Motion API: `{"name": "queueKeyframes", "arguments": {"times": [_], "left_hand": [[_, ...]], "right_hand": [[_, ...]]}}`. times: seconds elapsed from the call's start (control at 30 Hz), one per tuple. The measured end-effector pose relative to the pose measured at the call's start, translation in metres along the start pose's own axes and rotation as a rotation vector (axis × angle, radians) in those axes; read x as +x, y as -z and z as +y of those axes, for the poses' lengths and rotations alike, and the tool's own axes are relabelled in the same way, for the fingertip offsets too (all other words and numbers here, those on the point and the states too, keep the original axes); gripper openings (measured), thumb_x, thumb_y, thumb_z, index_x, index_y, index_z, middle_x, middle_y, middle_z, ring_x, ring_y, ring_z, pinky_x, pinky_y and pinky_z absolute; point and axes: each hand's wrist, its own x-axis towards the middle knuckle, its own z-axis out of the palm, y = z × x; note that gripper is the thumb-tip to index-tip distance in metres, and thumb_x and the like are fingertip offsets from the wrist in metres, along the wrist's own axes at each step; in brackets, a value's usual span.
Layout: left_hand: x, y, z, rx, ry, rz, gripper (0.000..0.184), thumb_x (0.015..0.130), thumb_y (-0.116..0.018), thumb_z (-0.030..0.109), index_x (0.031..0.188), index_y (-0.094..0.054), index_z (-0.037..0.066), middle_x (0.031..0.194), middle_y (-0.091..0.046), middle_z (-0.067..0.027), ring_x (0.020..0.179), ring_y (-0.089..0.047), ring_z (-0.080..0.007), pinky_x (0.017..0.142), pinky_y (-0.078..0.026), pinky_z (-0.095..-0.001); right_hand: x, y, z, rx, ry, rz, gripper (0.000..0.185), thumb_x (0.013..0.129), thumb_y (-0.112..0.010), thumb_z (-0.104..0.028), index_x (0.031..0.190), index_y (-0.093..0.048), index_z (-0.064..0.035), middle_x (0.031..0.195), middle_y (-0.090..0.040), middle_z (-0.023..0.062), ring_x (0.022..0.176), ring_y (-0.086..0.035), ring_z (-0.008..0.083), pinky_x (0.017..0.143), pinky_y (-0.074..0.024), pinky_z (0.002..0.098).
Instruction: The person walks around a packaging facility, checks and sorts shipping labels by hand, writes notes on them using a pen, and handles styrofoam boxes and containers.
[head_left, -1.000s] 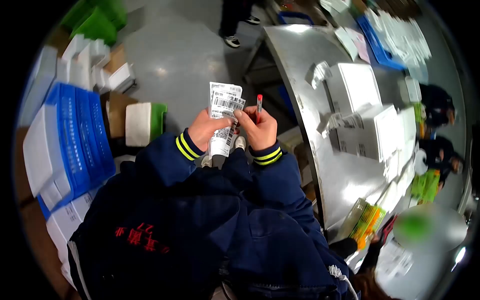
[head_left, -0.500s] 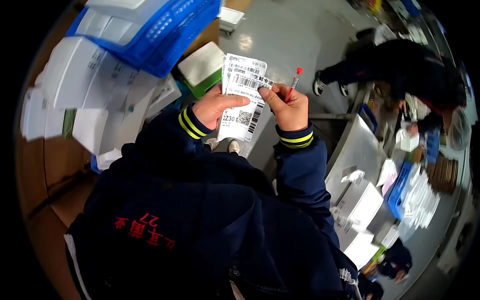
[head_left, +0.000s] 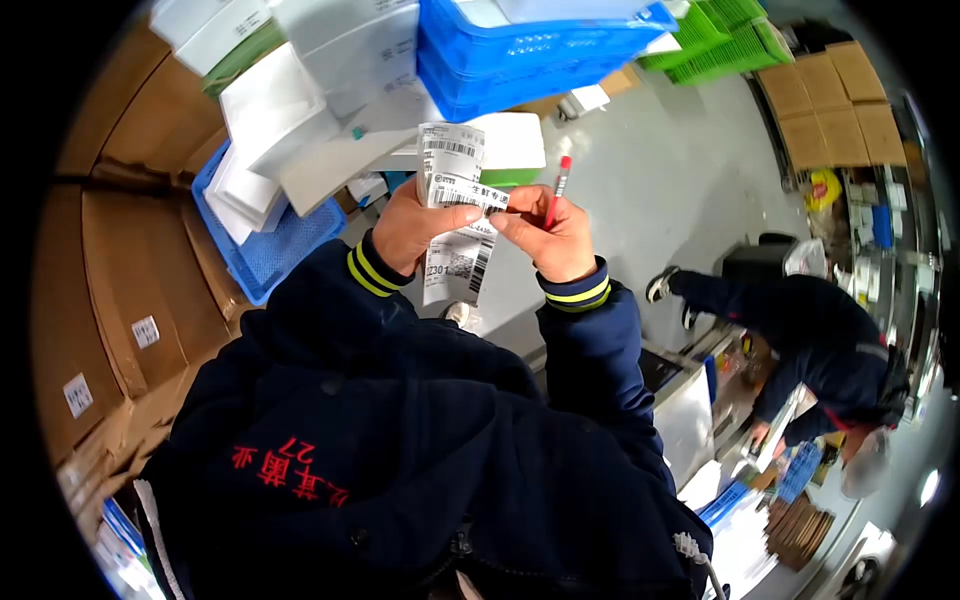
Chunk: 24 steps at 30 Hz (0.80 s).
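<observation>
Printed shipping labels (head_left: 455, 215) with barcodes and a QR code are held upright in front of my chest. My left hand (head_left: 408, 228) grips them at the left edge, its thumb laid across the front. The thumb and fingers of my right hand (head_left: 552, 238) pinch the right edge near a barcode. A red pen (head_left: 558, 190) sticks up from between the fingers of the same hand. One label stands higher behind the front one; how many there are I cannot tell.
Blue crates (head_left: 520, 60) and white foam boxes (head_left: 350, 60) are piled ahead. Tall brown cartons (head_left: 130, 290) line the left, near a blue basket (head_left: 270, 255). A co-worker (head_left: 800, 320) bends over a worktable at right. Green crates (head_left: 725, 40) and stacked cartons (head_left: 830, 110) stand farther back.
My view has swung, so crates and foam boxes appear farther right and the co-worker lower. Both hands still hold the labels, the front one shifted slightly against the one behind.
</observation>
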Motion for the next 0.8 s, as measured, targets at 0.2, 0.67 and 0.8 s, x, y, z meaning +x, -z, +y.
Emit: {"name": "queueKeyframes", "arguments": {"times": [0.2, 0.67, 0.8], "left_hand": [[-0.027, 0.034, 0.030, 0.084, -0.115, 0.071, 0.030, 0.072, -0.064, 0.003, 0.100, -0.053, -0.002, 0.087, -0.061, -0.0085, 0.078, -0.059, -0.0148, 0.069, -0.048, -0.0275], [-0.064, 0.114, 0.086, 0.159, -0.138, -0.073, 0.037, 0.069, -0.068, 0.009, 0.102, -0.053, 0.001, 0.092, -0.059, -0.0052, 0.084, -0.054, -0.0113, 0.075, -0.042, -0.0252], [-0.061, 0.125, 0.081, 0.094, -0.200, -0.071, 0.030, 0.071, -0.066, 0.009, 0.097, -0.053, 0.001, 0.089, -0.059, -0.0063, 0.084, -0.054, -0.0132, 0.075, -0.043, -0.0259]], "right_hand": [[0.033, -0.031, -0.036, -0.276, -0.124, -0.263, 0.013, 0.079, -0.055, -0.001, 0.089, -0.063, 0.0024, 0.075, -0.060, 0.0002, 0.066, -0.049, 0.0044, 0.060, -0.0393, 0.0182], [0.090, -0.118, -0.042, -0.310, -0.444, -0.576, 0.008, 0.077, -0.060, -0.008, 0.082, -0.063, -0.0032, 0.065, -0.060, 0.0011, 0.049, -0.046, 0.0036, 0.042, -0.0361, 0.0177], [0.089, -0.125, 0.011, 0.246, -0.525, -0.596, 0.011, 0.078, -0.058, -0.011, 0.084, -0.060, -0.0012, 0.062, -0.057, 0.0050, 0.040, -0.039, 0.0042, 0.036, -0.0249, 0.0182]]}}
